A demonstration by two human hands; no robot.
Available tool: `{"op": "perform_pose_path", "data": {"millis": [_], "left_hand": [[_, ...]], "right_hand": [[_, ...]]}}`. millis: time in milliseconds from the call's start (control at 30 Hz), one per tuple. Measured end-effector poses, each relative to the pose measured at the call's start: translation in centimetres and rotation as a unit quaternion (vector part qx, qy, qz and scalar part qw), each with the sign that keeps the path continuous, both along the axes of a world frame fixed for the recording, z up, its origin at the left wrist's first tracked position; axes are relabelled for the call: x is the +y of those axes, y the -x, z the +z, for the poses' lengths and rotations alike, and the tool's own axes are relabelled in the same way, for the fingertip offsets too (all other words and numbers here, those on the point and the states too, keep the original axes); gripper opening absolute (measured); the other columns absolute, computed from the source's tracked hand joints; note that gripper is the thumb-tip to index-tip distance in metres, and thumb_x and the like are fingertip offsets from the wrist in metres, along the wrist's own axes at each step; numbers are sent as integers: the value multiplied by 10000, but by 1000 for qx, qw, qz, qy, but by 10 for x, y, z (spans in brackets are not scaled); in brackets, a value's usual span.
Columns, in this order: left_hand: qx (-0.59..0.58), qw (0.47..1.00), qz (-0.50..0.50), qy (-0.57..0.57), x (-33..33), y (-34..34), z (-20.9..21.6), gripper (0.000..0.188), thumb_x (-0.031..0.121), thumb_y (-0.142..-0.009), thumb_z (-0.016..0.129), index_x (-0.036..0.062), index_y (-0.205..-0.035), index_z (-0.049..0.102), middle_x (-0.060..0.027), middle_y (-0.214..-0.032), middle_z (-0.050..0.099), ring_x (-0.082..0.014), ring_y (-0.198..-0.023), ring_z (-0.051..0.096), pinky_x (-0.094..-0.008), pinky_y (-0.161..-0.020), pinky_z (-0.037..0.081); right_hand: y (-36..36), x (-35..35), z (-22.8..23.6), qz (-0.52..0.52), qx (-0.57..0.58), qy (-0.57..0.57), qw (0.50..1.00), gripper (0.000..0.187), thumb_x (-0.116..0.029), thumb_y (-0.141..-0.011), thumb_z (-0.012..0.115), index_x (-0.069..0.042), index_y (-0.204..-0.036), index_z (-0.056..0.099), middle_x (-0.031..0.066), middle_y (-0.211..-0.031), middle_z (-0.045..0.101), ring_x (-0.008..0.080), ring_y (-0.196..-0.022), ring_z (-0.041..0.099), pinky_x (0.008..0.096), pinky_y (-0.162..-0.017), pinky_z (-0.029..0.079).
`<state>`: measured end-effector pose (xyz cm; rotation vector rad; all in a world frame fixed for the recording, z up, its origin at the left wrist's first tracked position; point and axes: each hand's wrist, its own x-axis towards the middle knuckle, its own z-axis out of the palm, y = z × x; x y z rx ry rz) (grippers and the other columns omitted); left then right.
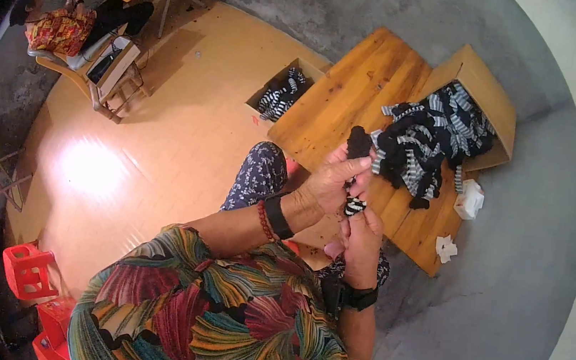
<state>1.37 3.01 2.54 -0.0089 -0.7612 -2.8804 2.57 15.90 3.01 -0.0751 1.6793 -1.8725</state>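
Black knit piece (359, 143) points away from the patterned shirt (228, 316), left hand (329, 183) pinching mid-length, right hand (364, 236) closer in, pinching what's probably its striped end (354, 206), kinda tiny here.

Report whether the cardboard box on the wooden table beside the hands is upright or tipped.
Tipped: the cardboard box opens sideways over the wooden table, and striped fabric pieces spill from its mouth onto the tabletop.
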Motion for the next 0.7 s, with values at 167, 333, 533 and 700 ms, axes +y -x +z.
{"op": "perform_pose_path", "data": {"millis": [167, 333, 533, 700], "left_hand": [[26, 996, 37, -76, -14, 7, 11, 159, 216, -860, 505, 69, -910, 469, -26, -612, 475, -130, -468, 436, -289, -469, 418], [26, 996, 66, -60, -5, 6, 9, 138, 197, -868, 486, 69, -915, 469, -41, -635, 506, -139, -468, 453, -281, -475, 424], [-11, 997, 42, -63, 11, 2, -2, 162, 231, -852, 507, 93, -921, 457, -38, -636, 524, -116, -450, 438, -267, -463, 418], [24, 1000, -4, -20, -3, -2, -6, 216, 263, -849, 515, 97, -979, 463, -61, -687, 561, -150, -544, 520, -295, -534, 458]], "right_hand": [[-4, 13, -13, 14, 99, -97, 990, 261, -173, -874, 464, -47, -644, 465, -58, -519, 358, 36, -466, 329, 206, -418, 246], [-8, 10, -24, -41, 145, -92, 984, 251, -140, -867, 473, -53, -632, 445, -55, -519, 346, 35, -461, 329, 210, -402, 238], [-12, -9, -18, -86, -30, 61, 994, 246, -261, -877, 487, -46, -756, 490, -27, -503, 378, 58, -386, 329, 191, -383, 280], [5, 2, -8, 33, -116, 106, 987, 236, -257, -862, 502, -38, -777, 491, -16, -488, 373, 63, -367, 313, 207, -370, 259]]}}
